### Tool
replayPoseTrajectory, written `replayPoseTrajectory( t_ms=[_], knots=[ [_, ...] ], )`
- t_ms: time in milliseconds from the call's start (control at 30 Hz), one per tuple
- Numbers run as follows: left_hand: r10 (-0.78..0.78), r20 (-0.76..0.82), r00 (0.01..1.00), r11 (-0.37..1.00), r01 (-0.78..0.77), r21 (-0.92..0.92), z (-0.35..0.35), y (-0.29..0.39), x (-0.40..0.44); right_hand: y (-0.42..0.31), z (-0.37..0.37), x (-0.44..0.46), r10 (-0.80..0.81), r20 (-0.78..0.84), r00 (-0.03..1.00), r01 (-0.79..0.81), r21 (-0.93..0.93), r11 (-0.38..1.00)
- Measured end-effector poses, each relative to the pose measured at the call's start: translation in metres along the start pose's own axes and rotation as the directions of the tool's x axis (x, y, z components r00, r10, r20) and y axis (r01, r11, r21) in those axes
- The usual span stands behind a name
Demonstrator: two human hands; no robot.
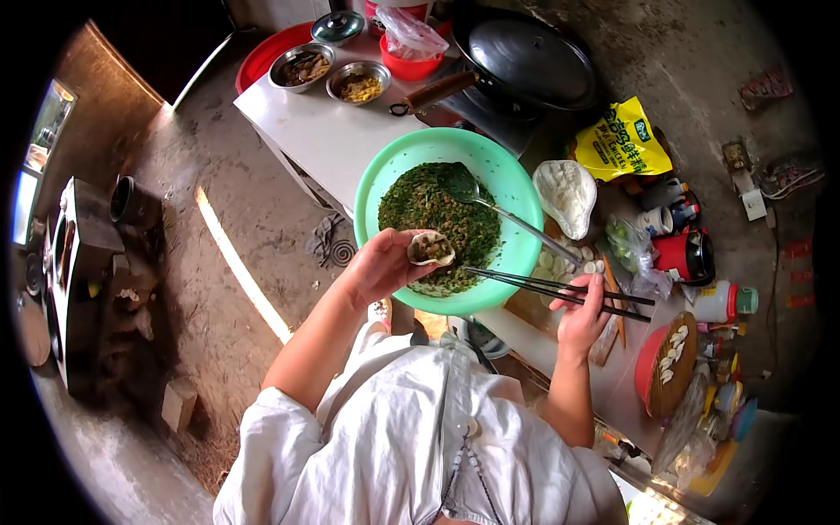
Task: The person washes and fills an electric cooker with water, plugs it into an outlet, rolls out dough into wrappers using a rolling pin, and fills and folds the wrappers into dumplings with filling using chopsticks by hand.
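A large light-green bowl [516,188] holds chopped green filling [420,197], and a metal ladle [516,219] rests in it with its handle over the right rim. My left hand [381,267] is closed round a dumpling wrapper [431,249] with some filling in it, above the bowl's near left part. In my right hand [579,317] is a pair of dark chopsticks [534,284]; their tips reach over the filling near the wrapper. Small pale dough pieces [560,265] lie on the board just beyond my right hand.
A white bag of flour [565,197] and a yellow packet [623,144] lie right of the bowl. Folded dumplings [674,353] sit on a round tray at the right. Two metal bowls [302,67] of food and a lidded black wok [525,61] stand at the back.
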State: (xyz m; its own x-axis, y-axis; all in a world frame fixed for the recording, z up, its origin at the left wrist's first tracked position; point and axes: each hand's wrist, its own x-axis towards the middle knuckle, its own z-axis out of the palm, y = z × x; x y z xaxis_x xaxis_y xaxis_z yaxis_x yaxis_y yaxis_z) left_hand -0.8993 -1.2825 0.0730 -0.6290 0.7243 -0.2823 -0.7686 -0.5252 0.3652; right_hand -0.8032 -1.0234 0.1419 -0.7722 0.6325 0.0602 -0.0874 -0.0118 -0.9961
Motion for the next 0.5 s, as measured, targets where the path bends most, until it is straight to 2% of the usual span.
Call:
replayPoseTrajectory(
  t_ms=[67,233,300,500],
  knots=[
    [0.002,-0.016,1.000,1.000,-0.002,-0.008,0.003,0.001,-0.001,0.000,0.004,-0.001,0.013,-0.048,0.999,-0.010,0.044,0.999],
    [0.010,-0.029,1.000,0.999,-0.011,-0.035,0.002,-0.004,0.003,-0.006,0.014,-0.005,0.056,-0.017,0.998,-0.054,0.097,0.994],
    [-0.002,-0.006,1.000,0.999,0.002,-0.041,0.003,-0.003,0.003,-0.004,0.013,-0.007,0.013,0.066,0.998,-0.016,0.049,0.999],
    [-0.010,0.004,1.000,1.000,0.010,-0.016,0.012,-0.001,0.002,-0.004,0.013,-0.012,-0.050,0.108,0.993,0.050,0.002,0.999]
  ],
)
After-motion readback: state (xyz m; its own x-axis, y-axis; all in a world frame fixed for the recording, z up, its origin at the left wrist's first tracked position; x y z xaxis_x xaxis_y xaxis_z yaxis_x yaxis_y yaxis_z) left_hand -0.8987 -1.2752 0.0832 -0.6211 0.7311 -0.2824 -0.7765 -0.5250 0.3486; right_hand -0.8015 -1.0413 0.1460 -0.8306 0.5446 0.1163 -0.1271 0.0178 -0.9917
